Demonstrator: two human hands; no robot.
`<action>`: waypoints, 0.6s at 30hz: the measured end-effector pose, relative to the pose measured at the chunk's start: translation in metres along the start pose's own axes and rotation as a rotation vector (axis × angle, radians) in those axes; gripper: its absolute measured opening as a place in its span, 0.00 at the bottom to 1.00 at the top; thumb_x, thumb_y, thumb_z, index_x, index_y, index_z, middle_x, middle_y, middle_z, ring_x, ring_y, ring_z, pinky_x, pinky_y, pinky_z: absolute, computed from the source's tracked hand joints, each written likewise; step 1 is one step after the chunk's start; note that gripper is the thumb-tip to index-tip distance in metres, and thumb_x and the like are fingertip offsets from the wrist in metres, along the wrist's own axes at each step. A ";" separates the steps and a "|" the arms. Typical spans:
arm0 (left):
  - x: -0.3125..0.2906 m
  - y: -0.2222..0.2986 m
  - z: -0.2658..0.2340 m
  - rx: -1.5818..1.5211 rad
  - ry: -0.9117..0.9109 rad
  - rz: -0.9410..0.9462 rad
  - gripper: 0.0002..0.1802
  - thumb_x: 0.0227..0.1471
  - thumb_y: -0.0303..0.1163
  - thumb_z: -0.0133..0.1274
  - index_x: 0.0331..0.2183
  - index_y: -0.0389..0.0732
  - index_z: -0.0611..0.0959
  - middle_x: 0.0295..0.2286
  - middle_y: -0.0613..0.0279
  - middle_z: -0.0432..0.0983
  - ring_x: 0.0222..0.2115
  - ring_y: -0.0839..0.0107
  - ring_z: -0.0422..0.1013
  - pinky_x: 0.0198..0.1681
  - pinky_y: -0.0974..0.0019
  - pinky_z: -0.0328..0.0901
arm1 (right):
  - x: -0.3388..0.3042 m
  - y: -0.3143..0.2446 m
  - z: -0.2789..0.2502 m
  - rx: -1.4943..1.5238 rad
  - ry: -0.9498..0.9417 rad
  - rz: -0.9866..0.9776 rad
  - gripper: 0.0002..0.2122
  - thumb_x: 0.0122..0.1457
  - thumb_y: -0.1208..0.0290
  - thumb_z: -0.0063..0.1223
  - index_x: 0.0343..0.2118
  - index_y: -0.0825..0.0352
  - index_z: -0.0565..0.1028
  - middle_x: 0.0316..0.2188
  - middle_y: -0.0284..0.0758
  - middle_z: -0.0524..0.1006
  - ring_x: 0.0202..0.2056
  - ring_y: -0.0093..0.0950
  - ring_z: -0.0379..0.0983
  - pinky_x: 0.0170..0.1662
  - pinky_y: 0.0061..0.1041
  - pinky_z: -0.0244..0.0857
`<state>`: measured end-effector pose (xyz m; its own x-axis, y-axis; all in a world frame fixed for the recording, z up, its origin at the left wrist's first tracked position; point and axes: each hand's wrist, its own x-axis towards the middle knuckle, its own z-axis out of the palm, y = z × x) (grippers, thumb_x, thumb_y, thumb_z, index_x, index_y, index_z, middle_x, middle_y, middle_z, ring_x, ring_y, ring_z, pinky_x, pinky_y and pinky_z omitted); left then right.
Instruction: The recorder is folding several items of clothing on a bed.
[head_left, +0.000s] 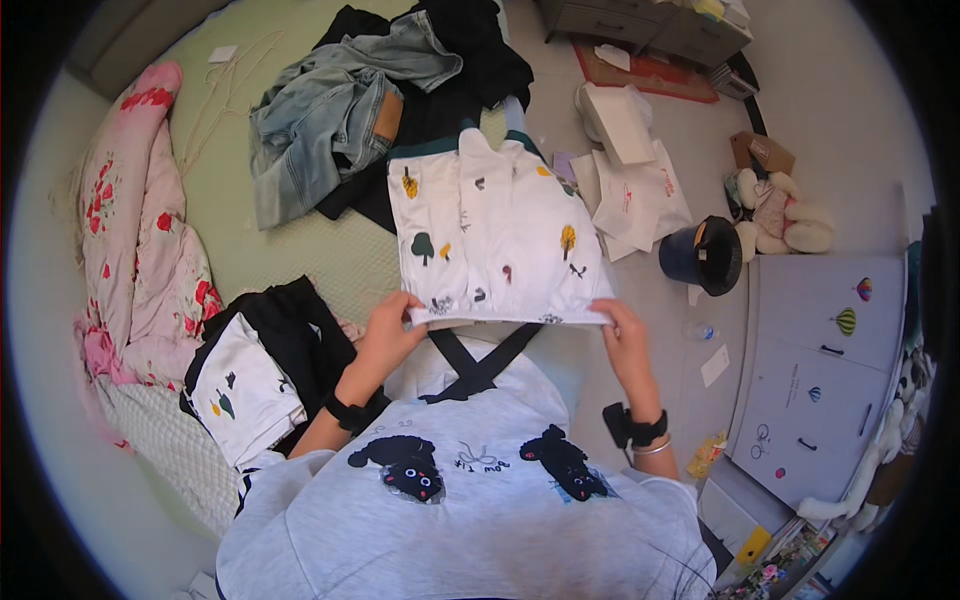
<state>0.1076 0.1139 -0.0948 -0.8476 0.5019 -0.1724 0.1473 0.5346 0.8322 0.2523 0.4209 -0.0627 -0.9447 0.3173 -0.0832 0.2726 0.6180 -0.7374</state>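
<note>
A white garment (505, 235) printed with small trees and birds lies spread out in front of me, with dark green trim along its far end. My left hand (395, 330) is closed on the near left corner of its hem. At the near right corner, my right hand (622, 335) pinches the same hem between thumb and fingers. The near edge is stretched straight between both hands. Whether it is a top or another kind of clothing I cannot tell. Beyond and to its left are crumpled blue jeans (335, 120) over black clothing (480, 50).
Left of me, a folded white printed garment (245, 385) rests on black clothing (285, 315). A pink floral quilt (140, 220) lies along the bed's (290, 260) left side. On the floor to the right stand a dark bin (690, 255), white bags (640, 200) and a white cabinet (810, 400).
</note>
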 end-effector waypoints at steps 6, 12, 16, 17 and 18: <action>-0.019 -0.026 0.019 0.018 -0.055 -0.122 0.10 0.36 0.22 0.49 0.28 0.33 0.72 0.27 0.52 0.68 0.26 0.61 0.68 0.31 0.67 0.64 | -0.030 0.032 0.057 0.223 0.211 0.169 0.12 0.42 0.88 0.42 0.30 0.68 0.72 0.35 0.39 0.72 0.37 0.32 0.70 0.39 0.22 0.63; -0.023 -0.031 0.024 -0.058 0.045 -0.132 0.12 0.39 0.19 0.44 0.32 0.35 0.70 0.27 0.54 0.67 0.23 0.66 0.64 0.28 0.69 0.60 | -0.035 0.050 0.076 0.202 0.158 0.232 0.08 0.40 0.86 0.47 0.26 0.69 0.69 0.28 0.34 0.67 0.33 0.28 0.67 0.39 0.21 0.62; -0.026 -0.036 0.019 -0.074 -0.028 -0.137 0.14 0.40 0.18 0.40 0.35 0.36 0.69 0.30 0.54 0.68 0.26 0.69 0.64 0.29 0.71 0.60 | -0.032 0.050 0.082 0.233 0.243 0.148 0.12 0.40 0.85 0.49 0.30 0.68 0.66 0.34 0.35 0.63 0.33 0.26 0.65 0.39 0.22 0.61; -0.027 -0.036 0.019 -0.106 -0.029 -0.173 0.14 0.41 0.18 0.38 0.34 0.36 0.69 0.32 0.54 0.69 0.28 0.70 0.66 0.31 0.72 0.61 | -0.032 0.047 0.083 0.318 0.376 0.171 0.13 0.40 0.85 0.49 0.31 0.67 0.65 0.36 0.36 0.62 0.33 0.26 0.64 0.39 0.22 0.61; -0.026 -0.036 0.019 -0.106 -0.027 -0.174 0.14 0.41 0.18 0.38 0.34 0.36 0.69 0.32 0.54 0.69 0.28 0.70 0.66 0.31 0.72 0.61 | -0.031 0.044 0.085 0.318 0.374 0.170 0.13 0.40 0.85 0.49 0.31 0.67 0.65 0.36 0.36 0.62 0.33 0.26 0.64 0.39 0.22 0.61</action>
<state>0.1343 0.0949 -0.1304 -0.8411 0.4276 -0.3312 -0.0558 0.5405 0.8395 0.2784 0.3768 -0.1496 -0.7460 0.6657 -0.0173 0.2928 0.3045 -0.9064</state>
